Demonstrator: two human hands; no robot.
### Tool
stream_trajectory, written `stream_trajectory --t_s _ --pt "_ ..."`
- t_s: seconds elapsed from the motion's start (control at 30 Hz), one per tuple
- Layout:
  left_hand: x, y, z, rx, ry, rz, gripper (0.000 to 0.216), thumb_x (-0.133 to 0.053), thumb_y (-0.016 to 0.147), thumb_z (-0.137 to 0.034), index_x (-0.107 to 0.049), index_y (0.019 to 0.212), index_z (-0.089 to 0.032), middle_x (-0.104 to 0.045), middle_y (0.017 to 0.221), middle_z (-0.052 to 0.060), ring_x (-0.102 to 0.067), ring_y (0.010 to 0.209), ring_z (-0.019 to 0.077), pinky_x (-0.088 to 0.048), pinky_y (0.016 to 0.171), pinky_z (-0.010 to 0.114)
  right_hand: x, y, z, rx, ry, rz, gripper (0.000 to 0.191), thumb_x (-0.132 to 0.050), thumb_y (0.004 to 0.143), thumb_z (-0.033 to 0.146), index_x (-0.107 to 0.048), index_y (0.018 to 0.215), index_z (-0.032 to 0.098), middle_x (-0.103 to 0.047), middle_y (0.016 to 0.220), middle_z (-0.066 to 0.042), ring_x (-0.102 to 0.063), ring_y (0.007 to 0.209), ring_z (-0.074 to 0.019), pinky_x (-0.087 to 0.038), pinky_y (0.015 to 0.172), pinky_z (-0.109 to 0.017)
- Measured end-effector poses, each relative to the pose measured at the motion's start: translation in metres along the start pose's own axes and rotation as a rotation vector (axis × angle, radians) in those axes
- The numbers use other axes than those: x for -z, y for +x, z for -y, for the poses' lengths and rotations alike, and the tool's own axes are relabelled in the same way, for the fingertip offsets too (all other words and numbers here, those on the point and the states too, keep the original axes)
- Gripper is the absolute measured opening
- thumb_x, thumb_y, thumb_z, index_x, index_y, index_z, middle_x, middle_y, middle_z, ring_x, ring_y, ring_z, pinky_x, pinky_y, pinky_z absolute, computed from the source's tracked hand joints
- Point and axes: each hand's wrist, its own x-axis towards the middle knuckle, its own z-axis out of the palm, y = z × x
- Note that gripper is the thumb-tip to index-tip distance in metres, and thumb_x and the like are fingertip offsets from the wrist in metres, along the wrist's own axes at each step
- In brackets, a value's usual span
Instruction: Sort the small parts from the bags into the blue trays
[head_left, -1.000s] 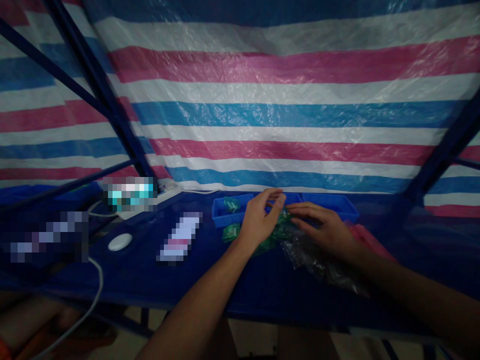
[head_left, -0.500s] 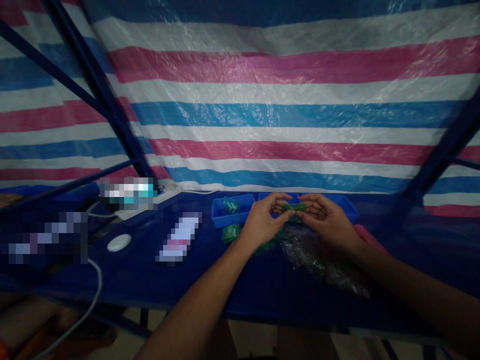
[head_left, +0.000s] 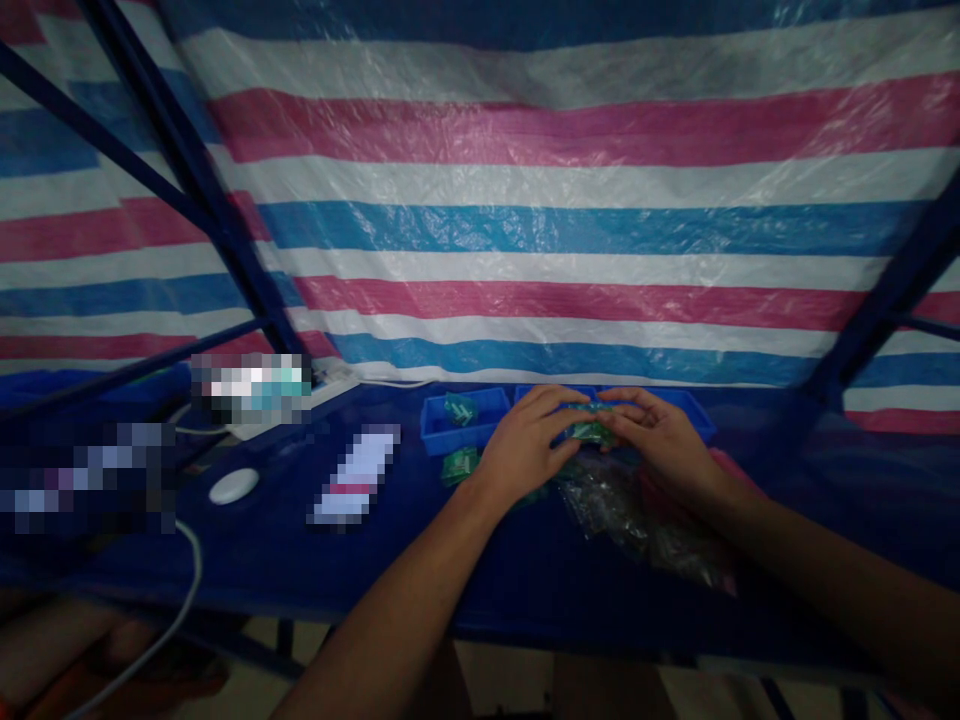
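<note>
My left hand (head_left: pixel 525 445) and my right hand (head_left: pixel 664 445) meet over the blue table, fingertips pinched together on a small green packet (head_left: pixel 589 430) held between them. Just behind the hands stand blue plastic trays (head_left: pixel 439 425), the left one holding a green piece (head_left: pixel 459 409). Another green piece (head_left: pixel 459 465) lies on the table in front of that tray. A crumpled clear plastic bag (head_left: pixel 637 520) lies under and in front of my right wrist.
A white round puck (head_left: pixel 234 485) with a cable sits at the left, near a white power strip (head_left: pixel 334 385). A pink sheet (head_left: pixel 739 475) lies right of my right hand. A striped tarp (head_left: pixel 525 200) and dark blue frame bars (head_left: pixel 202 190) close the back.
Both hands rose from the pile on the table and came together, taking the green packet between their fingertips. The view shifted slightly.
</note>
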Motion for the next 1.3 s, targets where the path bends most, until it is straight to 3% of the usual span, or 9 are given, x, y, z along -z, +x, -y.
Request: stream_trajectory --t_s 0.27,0.47,0.6,0.77,0.83,0.93,1.07,1.17,1.3 --pt "-0.001 -0.001 0.002 0.061 0.021 -0.044 0.025 -0.059 0.104 -0.031 -0.073 0.123 -0.023 -0.079 0.116 0.007 -0.071 0.112 0.0231 -0.056 0.103 0.043 -0.002 -0.005 0.013 0.2 -0.353 -0.035 0.036 -0.064 0.098 0.058 -0.08 0.101 0.026 -0.067 0.078 -0.002 -0.064 0.08 -0.021 -0.055 0.081 -0.035" --pt "0.0 -0.002 -0.005 0.22 -0.078 -0.031 0.041 -0.064 0.101 -0.039 -0.061 0.14 -0.029 -0.077 0.122 0.004 -0.075 0.101 0.0206 -0.06 0.094 0.037 -0.008 -0.01 0.018 0.245 -0.268 0.023 0.028 -0.076 0.09 0.053 -0.08 0.097 0.027 -0.077 0.102 -0.004 -0.069 0.1 -0.025 -0.055 0.093 -0.039" --pt "0.0 -0.002 -0.008 0.28 -0.103 -0.025 0.056 -0.068 0.099 -0.04 -0.05 0.151 -0.031 -0.076 0.116 0.004 -0.074 0.094 0.0209 -0.061 0.091 0.038 -0.008 -0.008 0.011 0.14 -0.149 -0.005 0.032 -0.085 0.084 0.048 -0.079 0.104 0.025 -0.079 0.098 -0.005 -0.072 0.091 -0.0227 -0.059 0.083 -0.036" --pt "-0.001 -0.001 -0.007 0.087 -0.094 -0.044 0.06 -0.082 0.087 -0.033 -0.06 0.142 -0.031 -0.057 0.151 0.009 -0.057 0.138 0.0281 -0.05 0.117 0.048 -0.003 -0.001 0.006 0.087 -0.001 -0.082 0.044 -0.088 0.08 0.045 -0.073 0.116 0.025 -0.074 0.087 0.0 -0.067 0.07 -0.0152 -0.057 0.063 -0.028" --pt "-0.002 0.0 -0.005 0.031 -0.081 -0.025 0.049 -0.078 0.089 -0.023 -0.065 0.136 -0.031 -0.057 0.152 0.008 -0.054 0.142 0.0269 -0.047 0.119 0.049 -0.003 0.001 0.005 0.073 0.03 -0.087 0.044 -0.091 0.077 0.044 -0.073 0.112 0.025 -0.074 0.092 0.0 -0.062 0.062 -0.0119 -0.053 0.055 -0.026" --pt "-0.002 0.0 -0.001 0.02 -0.064 -0.034 0.03 -0.065 0.096 -0.016 -0.071 0.124 -0.027 -0.069 0.136 0.007 -0.062 0.131 0.0238 -0.051 0.113 0.046 -0.004 0.0 0.005 0.037 0.004 -0.071 0.043 -0.093 0.073 0.044 -0.075 0.106 0.023 -0.075 0.099 -0.003 -0.058 0.057 -0.0107 -0.048 0.048 -0.026" --pt "-0.001 0.0 -0.001 0.099 -0.051 -0.079 0.019 -0.063 0.101 -0.027 -0.073 0.116 -0.023 -0.077 0.114 0.007 -0.07 0.111 0.0229 -0.056 0.104 0.042 -0.003 -0.004 0.007 -0.008 -0.029 -0.039 0.038 -0.079 0.086 0.057 -0.077 0.106 0.025 -0.075 0.086 -0.004 -0.064 0.062 -0.0164 -0.045 0.045 -0.025" --pt "-0.001 0.001 -0.004 0.184 -0.067 -0.129 0.025 -0.064 0.101 -0.033 -0.07 0.122 -0.022 -0.077 0.113 0.007 -0.072 0.104 0.0227 -0.058 0.098 0.04 -0.004 -0.007 0.008 0.012 -0.065 0.006 0.038 -0.073 0.091 0.058 -0.076 0.109 0.025 -0.072 0.073 -0.002 -0.059 0.054 -0.0142 -0.043 0.044 -0.025" --pt "0.0 0.001 -0.008 0.24 -0.133 -0.095 0.045 -0.065 0.1 -0.033 -0.056 0.144 -0.026 -0.075 0.113 0.005 -0.072 0.099 0.0204 -0.06 0.092 0.036 -0.007 -0.008 0.01 0.036 -0.117 0.02 0.042 -0.086 0.082 0.051 -0.074 0.109 0.022 -0.067 0.063 0.002 -0.054 0.047 -0.0116 -0.039 0.044 -0.024"
